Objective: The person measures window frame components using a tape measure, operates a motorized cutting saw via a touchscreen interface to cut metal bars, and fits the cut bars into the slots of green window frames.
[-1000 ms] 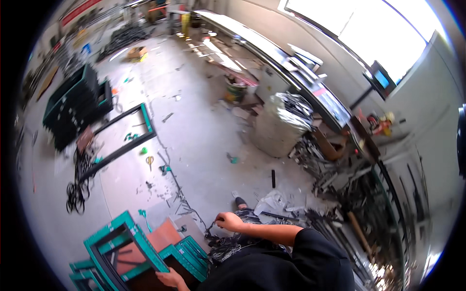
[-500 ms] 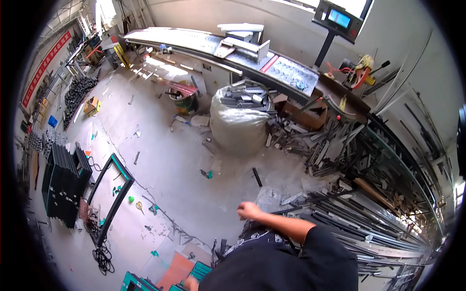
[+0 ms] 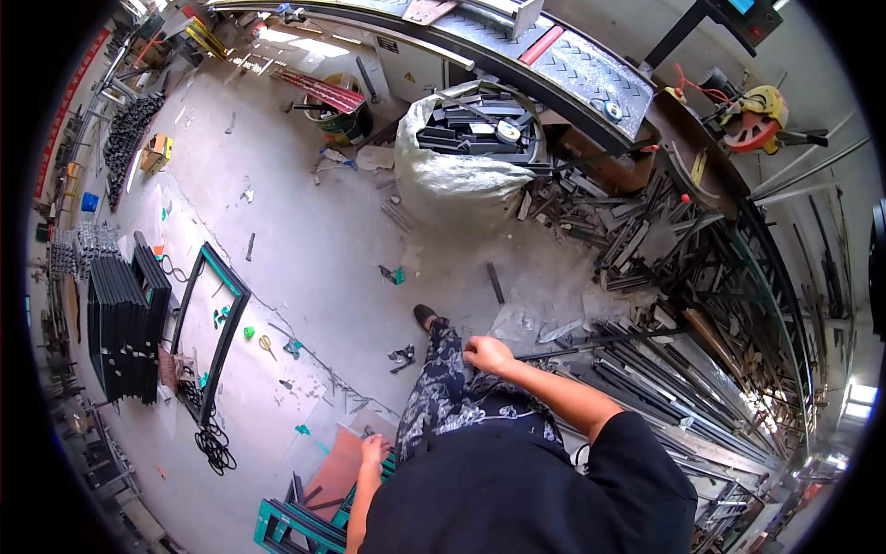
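My right hand (image 3: 487,355) hangs in front of my right thigh, its fingers loosely curled and nothing showing in them. Lower down on the left, my left hand (image 3: 374,450) is held beside my body with fingers slightly apart and no object visible in it. Below and left of it lie green-and-black frames (image 3: 300,528) and a reddish-brown sheet (image 3: 340,469). My left shoe (image 3: 425,317) is on the floor ahead. Short dark offcuts (image 3: 402,355) lie beside my left leg.
A white sack (image 3: 452,189) full of profile offcuts stands ahead, below a long workbench (image 3: 591,83). Long profiles (image 3: 646,388) and scrap heap up on the right. At left are stacked dark frames (image 3: 118,328), a rectangular frame (image 3: 226,323), scissors (image 3: 267,346) and black cord (image 3: 214,451).
My view has tilted further down, and my left leg and shoe have come into sight. The left hand has risen into fuller view; the right stays in front of my thigh.
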Action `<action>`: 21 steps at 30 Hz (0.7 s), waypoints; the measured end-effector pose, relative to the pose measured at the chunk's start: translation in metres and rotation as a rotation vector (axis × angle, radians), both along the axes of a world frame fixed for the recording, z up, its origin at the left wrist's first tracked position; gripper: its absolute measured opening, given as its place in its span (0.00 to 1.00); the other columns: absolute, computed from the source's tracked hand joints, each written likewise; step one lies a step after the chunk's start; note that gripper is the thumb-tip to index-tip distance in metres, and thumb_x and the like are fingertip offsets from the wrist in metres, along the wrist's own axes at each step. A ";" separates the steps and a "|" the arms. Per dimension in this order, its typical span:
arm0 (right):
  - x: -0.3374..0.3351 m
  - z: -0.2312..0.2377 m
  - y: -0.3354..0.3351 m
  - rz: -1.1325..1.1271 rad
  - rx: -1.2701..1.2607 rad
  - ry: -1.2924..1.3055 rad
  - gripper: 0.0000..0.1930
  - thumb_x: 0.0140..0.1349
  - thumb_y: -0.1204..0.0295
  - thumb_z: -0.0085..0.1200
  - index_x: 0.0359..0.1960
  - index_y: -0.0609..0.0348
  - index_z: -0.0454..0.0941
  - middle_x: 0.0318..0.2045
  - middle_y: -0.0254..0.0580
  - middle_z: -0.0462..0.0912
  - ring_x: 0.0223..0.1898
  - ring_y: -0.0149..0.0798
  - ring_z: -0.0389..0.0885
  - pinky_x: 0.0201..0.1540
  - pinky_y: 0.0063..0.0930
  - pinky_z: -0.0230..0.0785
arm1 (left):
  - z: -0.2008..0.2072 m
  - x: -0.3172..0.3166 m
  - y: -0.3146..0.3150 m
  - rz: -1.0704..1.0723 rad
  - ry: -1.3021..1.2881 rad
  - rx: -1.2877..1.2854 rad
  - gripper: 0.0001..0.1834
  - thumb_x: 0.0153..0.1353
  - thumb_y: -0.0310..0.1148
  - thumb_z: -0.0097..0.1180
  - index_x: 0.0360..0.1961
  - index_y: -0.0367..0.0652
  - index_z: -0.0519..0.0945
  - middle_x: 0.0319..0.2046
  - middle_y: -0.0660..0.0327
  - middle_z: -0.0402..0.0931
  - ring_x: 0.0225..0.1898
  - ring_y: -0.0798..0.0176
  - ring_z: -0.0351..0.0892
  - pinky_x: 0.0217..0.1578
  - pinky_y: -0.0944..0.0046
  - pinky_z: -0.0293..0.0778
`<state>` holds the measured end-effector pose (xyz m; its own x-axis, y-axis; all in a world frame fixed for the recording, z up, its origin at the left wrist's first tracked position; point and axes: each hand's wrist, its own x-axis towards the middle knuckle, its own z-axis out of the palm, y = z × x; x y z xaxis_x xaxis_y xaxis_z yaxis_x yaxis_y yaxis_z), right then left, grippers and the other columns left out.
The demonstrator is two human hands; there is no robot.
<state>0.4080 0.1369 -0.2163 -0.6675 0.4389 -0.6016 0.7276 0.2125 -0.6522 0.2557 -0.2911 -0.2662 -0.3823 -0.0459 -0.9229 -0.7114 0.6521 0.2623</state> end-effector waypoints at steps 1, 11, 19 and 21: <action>-0.006 0.002 0.002 0.036 0.012 -0.017 0.14 0.56 0.61 0.55 0.37 0.58 0.82 0.34 0.49 0.85 0.39 0.51 0.83 0.43 0.42 0.74 | -0.012 -0.019 -0.006 0.006 -0.032 -0.044 0.17 0.65 0.40 0.52 0.50 0.43 0.73 0.37 0.57 0.79 0.37 0.58 0.80 0.36 0.58 0.76; -0.052 0.003 0.140 -0.124 0.151 0.024 0.14 0.56 0.62 0.55 0.37 0.57 0.82 0.35 0.51 0.84 0.41 0.52 0.82 0.45 0.43 0.74 | -0.023 -0.201 0.199 -0.100 0.082 0.110 0.13 0.68 0.39 0.48 0.48 0.44 0.72 0.38 0.57 0.80 0.39 0.59 0.82 0.36 0.59 0.78; -0.031 -0.003 0.397 -0.667 0.401 0.011 0.12 0.52 0.66 0.56 0.36 0.57 0.84 0.34 0.47 0.85 0.38 0.44 0.84 0.43 0.35 0.74 | 0.036 -0.199 0.359 0.033 0.286 0.326 0.14 0.69 0.38 0.49 0.48 0.41 0.74 0.37 0.58 0.80 0.38 0.64 0.81 0.37 0.67 0.77; -0.017 -0.006 0.486 -0.773 0.553 0.013 0.13 0.52 0.65 0.54 0.36 0.55 0.85 0.36 0.51 0.84 0.41 0.53 0.83 0.46 0.41 0.74 | 0.010 -0.167 0.331 0.016 0.308 0.247 0.12 0.69 0.38 0.50 0.44 0.42 0.77 0.32 0.60 0.80 0.32 0.67 0.80 0.31 0.67 0.77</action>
<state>0.3911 0.6229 -0.2221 -0.0776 0.9822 -0.1709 0.7894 -0.0441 -0.6123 0.0883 0.0395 -0.2559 -0.6445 0.1548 -0.7488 -0.5844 0.5319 0.6129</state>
